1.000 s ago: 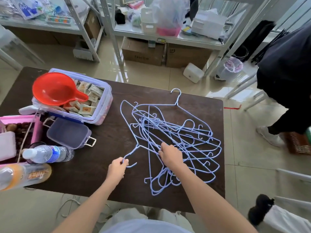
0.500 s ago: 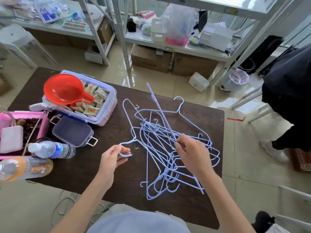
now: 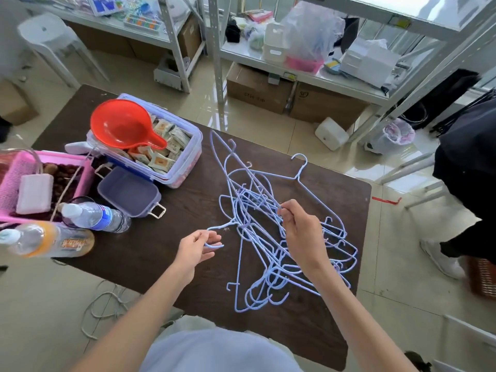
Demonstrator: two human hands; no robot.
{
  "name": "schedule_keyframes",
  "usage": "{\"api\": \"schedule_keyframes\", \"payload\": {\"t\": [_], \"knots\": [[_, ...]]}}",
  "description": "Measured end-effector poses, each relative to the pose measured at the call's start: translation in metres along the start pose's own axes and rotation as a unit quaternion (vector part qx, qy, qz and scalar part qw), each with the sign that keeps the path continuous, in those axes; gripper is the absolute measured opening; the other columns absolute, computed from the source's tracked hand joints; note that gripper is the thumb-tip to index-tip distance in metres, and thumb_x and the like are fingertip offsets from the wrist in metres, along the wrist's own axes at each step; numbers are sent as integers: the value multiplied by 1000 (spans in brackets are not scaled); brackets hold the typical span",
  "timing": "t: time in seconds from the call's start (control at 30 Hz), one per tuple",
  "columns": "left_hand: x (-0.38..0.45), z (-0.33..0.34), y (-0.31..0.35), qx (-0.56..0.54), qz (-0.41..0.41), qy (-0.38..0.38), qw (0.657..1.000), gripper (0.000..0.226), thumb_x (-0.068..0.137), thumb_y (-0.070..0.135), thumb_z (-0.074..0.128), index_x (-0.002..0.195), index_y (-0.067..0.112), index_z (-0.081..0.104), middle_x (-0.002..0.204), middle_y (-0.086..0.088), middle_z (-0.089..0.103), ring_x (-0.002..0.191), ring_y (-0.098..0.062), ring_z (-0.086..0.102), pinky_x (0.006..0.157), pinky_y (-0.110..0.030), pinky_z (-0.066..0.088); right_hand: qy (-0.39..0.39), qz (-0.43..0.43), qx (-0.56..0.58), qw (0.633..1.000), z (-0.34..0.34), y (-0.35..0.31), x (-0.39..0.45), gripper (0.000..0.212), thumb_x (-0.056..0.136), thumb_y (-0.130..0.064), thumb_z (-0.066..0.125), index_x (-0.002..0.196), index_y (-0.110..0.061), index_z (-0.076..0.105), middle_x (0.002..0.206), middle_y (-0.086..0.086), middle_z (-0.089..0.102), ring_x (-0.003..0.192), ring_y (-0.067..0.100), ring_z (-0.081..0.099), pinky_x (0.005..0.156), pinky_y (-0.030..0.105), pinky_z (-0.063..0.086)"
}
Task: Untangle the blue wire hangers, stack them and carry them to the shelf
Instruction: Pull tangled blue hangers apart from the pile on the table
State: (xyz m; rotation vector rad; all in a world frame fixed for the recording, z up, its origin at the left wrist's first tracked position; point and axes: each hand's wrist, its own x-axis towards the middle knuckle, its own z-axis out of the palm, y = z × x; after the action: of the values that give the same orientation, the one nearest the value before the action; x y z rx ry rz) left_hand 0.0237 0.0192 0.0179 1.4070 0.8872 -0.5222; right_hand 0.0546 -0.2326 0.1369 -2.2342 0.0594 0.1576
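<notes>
A tangle of blue wire hangers (image 3: pixel 271 232) lies on the right half of a dark brown table (image 3: pixel 150 253), their hooks and shoulders interlocked, one hook (image 3: pixel 300 159) pointing toward the far edge and a cluster of curved ends lying near the person's side. The left hand (image 3: pixel 197 249) pinches the hook of one hanger between thumb and fingers at the left edge of the pile, its wire leading back into the knot. The right hand (image 3: pixel 302 232) is raised over the middle of the tangle, thumb and fingers curled round a strand of blue wire, with part of the pile lifted off the tabletop at the far side. To the left on the table sits a clear plastic box (image 3: pixel 188 167) filled with small sachets, a red scoop (image 3: pixel 122 124) resting across its top, and its purple lid (image 3: pixel 128 191) lying just beside it. Nearer the left edge are a pink basket (image 3: pixel 16 167), a water bottle (image 3: pixel 96 216) on its side and an orange drink bottle (image 3: pixel 48 240) lying next to it. Beyond the table stand white metal shelves (image 3: pixel 316 76) loaded with bags and boxes, with cardboard cartons (image 3: pixel 257 89) on the tiled floor beneath. A second person in dark clothes (image 3: pixel 469 157) stands at the right edge of the view, near a small bin (image 3: pixel 397 135).
</notes>
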Motion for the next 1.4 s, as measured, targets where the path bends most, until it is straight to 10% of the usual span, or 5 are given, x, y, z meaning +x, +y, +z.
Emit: {"api": "schedule_keyframes", "payload": {"t": [0.6,0.87,1.1,1.27,1.4], "knots": [[29,-22,-21,-197,-155,-24,968,50,110,46,39,116,10,74,110,-11,81,100,-26,79,83,-37,61,-123,162,370,907,44,78,46,28,112,-24,46,113,2,58,67,1,38,53,12,27,44,22,21],[24,-42,-25,-220,-194,-14,956,45,104,47,55,108,5,70,97,-15,80,97,-31,79,83,-41,61,-109,213,184,953,111,93,38,24,112,-18,45,107,-12,68,69,7,65,57,17,57,52,24,51],[19,-52,-22,-242,-210,-74,944,54,108,53,39,80,11,59,105,-21,78,118,-37,70,89,-48,57,-104,193,77,973,104,111,38,22,111,-17,49,107,-14,70,65,5,59,57,19,52,52,30,46],[14,-47,-24,-211,-181,-66,958,44,112,30,42,74,12,56,70,-8,67,114,-35,73,88,-44,57,-80,178,-39,980,112,105,36,13,107,-21,57,106,-12,67,83,9,73,72,28,69,73,49,63],[11,-44,-21,-195,-165,-55,965,42,112,29,44,75,12,57,66,-5,65,105,-31,75,93,-44,56,-31,118,-155,980,110,103,34,31,101,-28,68,130,-20,60,108,-2,67,87,14,67,77,39,62]]}}
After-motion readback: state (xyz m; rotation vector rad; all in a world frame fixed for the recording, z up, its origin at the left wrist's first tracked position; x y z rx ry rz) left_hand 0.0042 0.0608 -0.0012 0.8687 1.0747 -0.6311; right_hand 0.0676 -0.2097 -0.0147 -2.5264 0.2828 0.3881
